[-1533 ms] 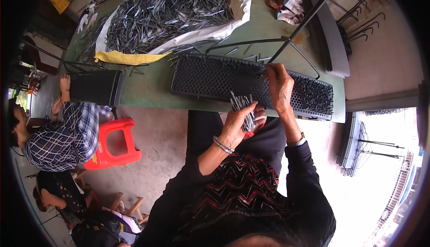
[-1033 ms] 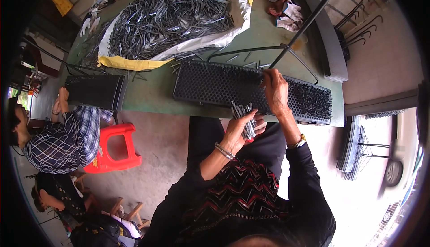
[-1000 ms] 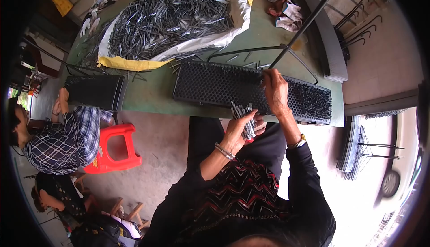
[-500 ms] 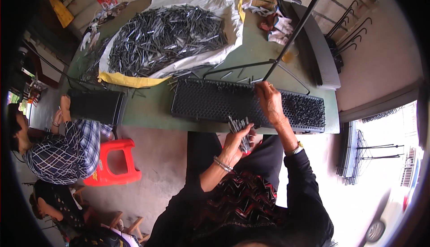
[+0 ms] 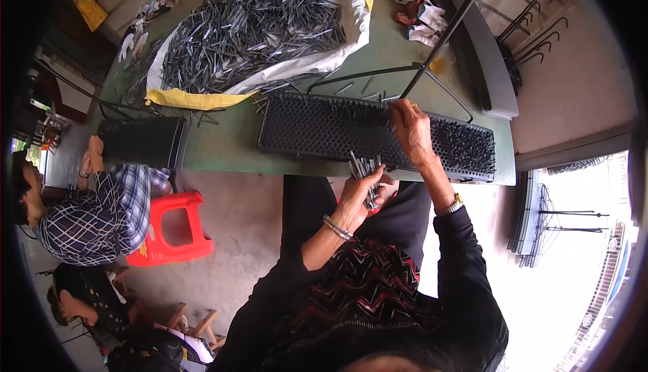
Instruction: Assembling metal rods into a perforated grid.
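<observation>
My left hand, at the tray's near edge, is closed round a bundle of thin dark rods whose ends stick up past the fingers. Over the middle of a long black rack full of small holes, my right hand has its fingertips pinched together, pointing down. What sits in that pinch is too small to make out. Many rods stand in the rack's holes to the right of this hand. Beyond the rack, a big heap of loose dark rods lies on a white sack with a yellow edge.
A slanting black metal bar rises behind the rack from a wire frame. Flat dark panels lean at the right. Gloves rest on the green table. At left, a co-worker handles another black rack beside a red stool.
The view has tilted a little, so table and rack appear higher. My left hand keeps its bundle, and my right hand remains pinched over nearly the same part of the rack.
</observation>
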`<control>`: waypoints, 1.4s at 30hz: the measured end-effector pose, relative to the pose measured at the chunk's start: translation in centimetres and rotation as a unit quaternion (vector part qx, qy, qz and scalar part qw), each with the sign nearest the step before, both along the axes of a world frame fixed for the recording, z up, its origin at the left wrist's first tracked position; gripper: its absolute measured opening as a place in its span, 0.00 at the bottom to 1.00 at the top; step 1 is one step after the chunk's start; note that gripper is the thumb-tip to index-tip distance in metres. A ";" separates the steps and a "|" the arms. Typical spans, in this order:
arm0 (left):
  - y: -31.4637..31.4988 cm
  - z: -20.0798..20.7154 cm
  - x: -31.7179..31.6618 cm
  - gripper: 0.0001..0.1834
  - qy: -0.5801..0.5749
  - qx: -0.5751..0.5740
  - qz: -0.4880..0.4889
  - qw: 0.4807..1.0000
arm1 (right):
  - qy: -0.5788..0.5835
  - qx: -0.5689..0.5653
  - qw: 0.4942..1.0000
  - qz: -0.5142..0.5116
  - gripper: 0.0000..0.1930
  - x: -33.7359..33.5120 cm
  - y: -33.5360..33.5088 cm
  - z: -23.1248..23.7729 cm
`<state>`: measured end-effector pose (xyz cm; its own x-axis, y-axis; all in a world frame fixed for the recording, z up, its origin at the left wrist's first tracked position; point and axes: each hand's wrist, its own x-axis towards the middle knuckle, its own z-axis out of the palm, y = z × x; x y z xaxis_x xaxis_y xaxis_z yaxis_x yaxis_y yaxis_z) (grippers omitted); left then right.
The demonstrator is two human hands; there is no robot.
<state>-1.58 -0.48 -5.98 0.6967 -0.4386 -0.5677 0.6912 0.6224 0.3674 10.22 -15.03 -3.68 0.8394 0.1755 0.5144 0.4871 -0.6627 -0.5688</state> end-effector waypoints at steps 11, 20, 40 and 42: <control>0.0 0.7 -0.3 0.07 -0.016 0.002 0.041 0.999 | -0.018 -0.034 0.998 0.051 0.05 0.1 -0.2 0.4; -0.2 -0.1 -0.1 0.07 0.001 0.007 0.036 0.999 | -0.008 -0.067 0.995 0.074 0.07 0.0 -0.3 -0.3; -0.4 1.0 0.6 0.09 -0.042 0.031 0.069 0.996 | 0.000 -0.101 0.991 -0.090 0.09 -2.4 0.4 -0.1; -0.6 1.1 0.5 0.09 -0.045 0.020 0.085 0.995 | 0.002 -0.094 0.991 -0.099 0.09 -3.2 0.2 0.5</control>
<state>-1.09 -1.10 -4.91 0.8072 -0.2883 -0.5150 0.5407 0.7110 0.4495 7.00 -14.83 -3.18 0.8690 0.0989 0.4848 0.3344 -0.8396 -0.4281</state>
